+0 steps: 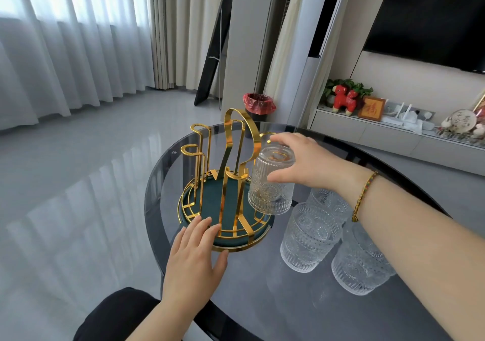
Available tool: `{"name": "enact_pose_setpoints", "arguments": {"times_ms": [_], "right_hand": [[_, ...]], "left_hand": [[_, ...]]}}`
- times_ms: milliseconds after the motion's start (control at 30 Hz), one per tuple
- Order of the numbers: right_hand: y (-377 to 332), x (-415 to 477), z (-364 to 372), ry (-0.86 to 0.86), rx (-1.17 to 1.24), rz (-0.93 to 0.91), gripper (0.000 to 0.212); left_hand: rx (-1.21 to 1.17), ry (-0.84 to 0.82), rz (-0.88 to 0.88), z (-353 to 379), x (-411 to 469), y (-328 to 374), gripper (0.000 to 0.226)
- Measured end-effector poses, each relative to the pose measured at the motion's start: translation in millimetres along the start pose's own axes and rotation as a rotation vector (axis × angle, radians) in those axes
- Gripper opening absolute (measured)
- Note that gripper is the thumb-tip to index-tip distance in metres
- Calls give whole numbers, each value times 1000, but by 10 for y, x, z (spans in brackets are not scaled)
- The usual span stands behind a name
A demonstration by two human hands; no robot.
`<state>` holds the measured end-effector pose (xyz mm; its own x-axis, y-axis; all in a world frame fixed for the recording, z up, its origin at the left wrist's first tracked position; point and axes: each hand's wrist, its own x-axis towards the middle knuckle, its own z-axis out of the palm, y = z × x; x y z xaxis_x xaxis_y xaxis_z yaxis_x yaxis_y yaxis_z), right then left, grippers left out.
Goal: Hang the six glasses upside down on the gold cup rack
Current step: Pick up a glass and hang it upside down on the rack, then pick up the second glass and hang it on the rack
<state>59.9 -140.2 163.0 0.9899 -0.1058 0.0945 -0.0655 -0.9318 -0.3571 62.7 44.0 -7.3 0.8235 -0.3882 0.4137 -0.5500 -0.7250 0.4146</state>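
Note:
The gold cup rack [231,157], with a dark green base and upright hooked prongs, stands on the round dark glass table [252,293]. My left hand [195,256] lies flat on the rack's front rim. My right hand [304,163] grips an embossed clear glass [271,191] upside down over a prong on the rack's right side. Three more embossed glasses stand upright to the right: one in front [307,238], one at the lower right [359,264], and one behind [328,203], all partly hidden under my right forearm.
The table's rim curves close on the left and front. On the floor beyond the table stands a bin with a red liner [258,104]. A low shelf [380,128] with ornaments runs along the right wall. My knee [118,314] is at the bottom.

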Motion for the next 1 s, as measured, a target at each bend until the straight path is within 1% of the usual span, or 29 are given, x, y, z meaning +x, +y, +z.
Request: {"name": "enact_pose_setpoints", "arguments": {"times_ms": [133,167,233,267,300,333,367,433,467,533,567,600,633,700,767,833,933,1000], "right_hand": [[136,-385,-26,170,92,18,70],[192,-519,-6,223,91,11,68],[307,-796,68,353,70,-15,64],[365,-931,117,415,62,-15,62],[425,-1057,172,473,62,-4,60],[491,-1174,232,528,70,18,59],[558,-1283,294,586,81,46,59],[683,-1475,421,715,87,99,61],[741,-1555,488,776,90,127,64],[852,-1674,642,852,145,228,75],[896,-1707,718,847,211,305,83],[930,-1722,792,810,291,391,90],[958,-1721,863,754,363,467,97],[994,-1698,992,655,428,558,105],[1004,-1663,1093,607,463,606,107],[997,-1633,1168,583,464,654,104],[1001,-1581,1227,563,422,734,105],[1019,-1543,1249,579,433,762,105]], "left_hand": [[22,-12,63,-101,-36,60,51],[47,-10,106,-112,-55,72,48],[57,24,210,-112,-129,117,24],[40,-22,229,-141,-163,172,31],[34,-76,259,-122,-196,215,44],[20,-93,285,-108,-226,270,45],[16,-93,327,-88,-245,324,41],[33,-127,390,-67,-264,427,28],[37,-151,397,-48,-256,455,30],[51,-242,389,-37,-235,494,43],[61,-304,379,-25,-235,506,43],[58,-368,361,-33,-227,538,41],[51,-398,347,18,-222,525,40],[38,-388,340,107,-222,474,41],[40,-391,328,152,-206,451,41],[39,-403,325,168,-212,448,42],[32,-394,314,191,-218,428,41],[16,-401,303,191,-225,430,41]]}}
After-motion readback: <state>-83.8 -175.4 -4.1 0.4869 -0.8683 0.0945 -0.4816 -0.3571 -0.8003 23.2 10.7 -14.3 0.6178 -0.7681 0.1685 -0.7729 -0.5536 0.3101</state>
